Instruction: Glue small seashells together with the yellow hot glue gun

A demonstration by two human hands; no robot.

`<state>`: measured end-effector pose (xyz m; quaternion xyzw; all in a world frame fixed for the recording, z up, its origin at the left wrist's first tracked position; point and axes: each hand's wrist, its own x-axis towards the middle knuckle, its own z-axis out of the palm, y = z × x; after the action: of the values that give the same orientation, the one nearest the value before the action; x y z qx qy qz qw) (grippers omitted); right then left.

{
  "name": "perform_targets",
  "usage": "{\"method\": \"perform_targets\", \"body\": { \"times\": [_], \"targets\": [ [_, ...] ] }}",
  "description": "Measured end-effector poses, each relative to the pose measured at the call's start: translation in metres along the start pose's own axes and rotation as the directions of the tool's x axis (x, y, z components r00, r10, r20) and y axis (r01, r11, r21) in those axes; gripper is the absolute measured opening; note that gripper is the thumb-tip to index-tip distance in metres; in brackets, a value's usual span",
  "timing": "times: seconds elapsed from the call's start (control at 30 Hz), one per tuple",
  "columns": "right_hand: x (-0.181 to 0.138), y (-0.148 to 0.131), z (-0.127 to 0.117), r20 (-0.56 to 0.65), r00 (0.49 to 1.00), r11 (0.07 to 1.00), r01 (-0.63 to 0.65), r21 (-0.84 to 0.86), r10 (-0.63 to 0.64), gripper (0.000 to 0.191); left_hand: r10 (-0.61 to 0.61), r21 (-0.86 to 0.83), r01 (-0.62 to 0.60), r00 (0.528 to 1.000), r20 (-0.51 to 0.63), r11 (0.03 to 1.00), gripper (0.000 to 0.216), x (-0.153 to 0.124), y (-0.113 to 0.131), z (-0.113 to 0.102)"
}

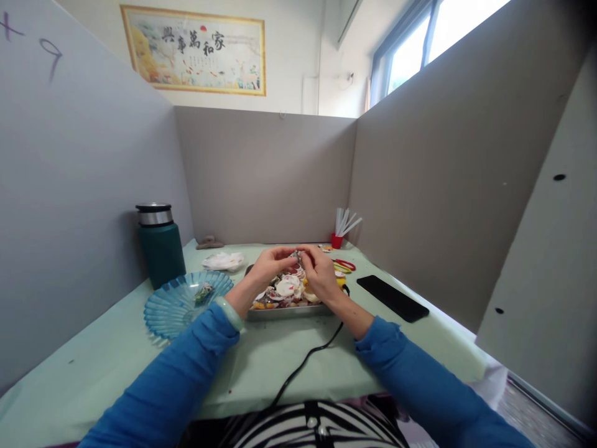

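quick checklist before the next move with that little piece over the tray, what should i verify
1. Grip: left hand and right hand both pinch the small piece: ok.
2. Drop zone: both hands are above the metal tray: ok.
3. Blue dish sits upright on the table, beside the left forearm: ok.
4. Black cable runs from under the right wrist off the table edge: not ok, may snag.
5. Phone lies flat, apart from the tray: ok.
6. Piece's condition: too small, cannot tell.

Green table (280,367): metal tray (289,313), blue dish (172,311), flask (161,249), phone (392,298), scissors (345,265), cup (336,241).
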<state>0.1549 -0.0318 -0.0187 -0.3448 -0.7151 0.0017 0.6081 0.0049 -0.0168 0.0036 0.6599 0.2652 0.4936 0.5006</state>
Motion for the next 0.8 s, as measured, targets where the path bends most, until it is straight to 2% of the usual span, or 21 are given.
{"method": "perform_targets", "body": {
  "times": [0.1,0.3,0.43,0.6,0.8],
  "targets": [
    [0.000,0.000,-0.002,0.009,1.000,0.999,-0.019,0.026,0.019,0.023,-0.012,-0.016,0.012,1.000,-0.001,1.000,0.039,0.000,0.000,-0.001],
    [0.006,0.003,-0.008,0.109,0.993,0.988,-0.054,0.143,0.039,0.029,-0.027,-0.085,0.025,0.999,-0.024,0.996,0.041,-0.001,0.001,-0.004],
    [0.010,0.007,-0.010,0.143,0.989,0.988,-0.067,0.139,0.047,0.030,-0.046,-0.097,0.043,0.998,-0.031,0.994,0.041,-0.001,0.001,-0.005],
    [0.011,0.008,-0.011,0.182,0.983,0.988,-0.058,0.140,0.032,0.030,-0.028,-0.062,0.029,0.999,0.016,0.998,0.041,-0.001,0.000,-0.005],
    [0.010,0.012,-0.009,0.174,0.985,0.989,-0.042,0.144,0.017,0.029,-0.026,-0.040,0.027,0.999,0.032,0.999,0.045,-0.002,0.002,-0.005]
  ]
}}
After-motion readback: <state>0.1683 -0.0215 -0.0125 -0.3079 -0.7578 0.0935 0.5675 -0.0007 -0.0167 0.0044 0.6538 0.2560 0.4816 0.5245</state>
